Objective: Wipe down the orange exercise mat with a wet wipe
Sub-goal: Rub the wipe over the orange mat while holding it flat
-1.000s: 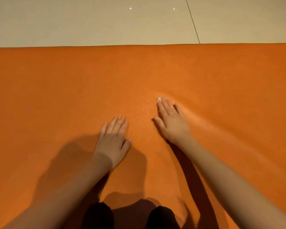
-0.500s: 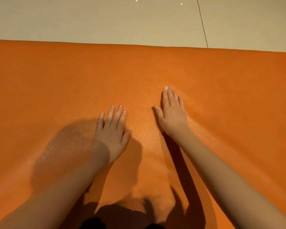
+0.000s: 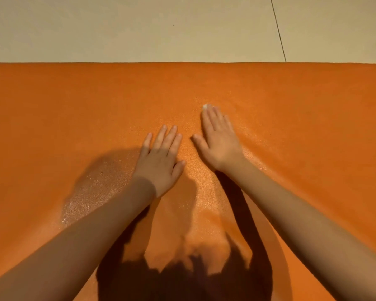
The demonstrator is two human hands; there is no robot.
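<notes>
Right hand (image 3: 219, 142) flat on wet wipe (image 3: 205, 106), mat (image 3: 74, 105) far edge beyond

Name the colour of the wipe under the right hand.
White; wet wipe shows beyond right hand, head view.

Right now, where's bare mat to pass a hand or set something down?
Free: the orange mat strip between the fingertips and the tile floor; wide stretches outside the left hand and outside the right hand, which presses the wet wipe. Crowded: the narrow gap between the hands, and under the forearms.
</notes>
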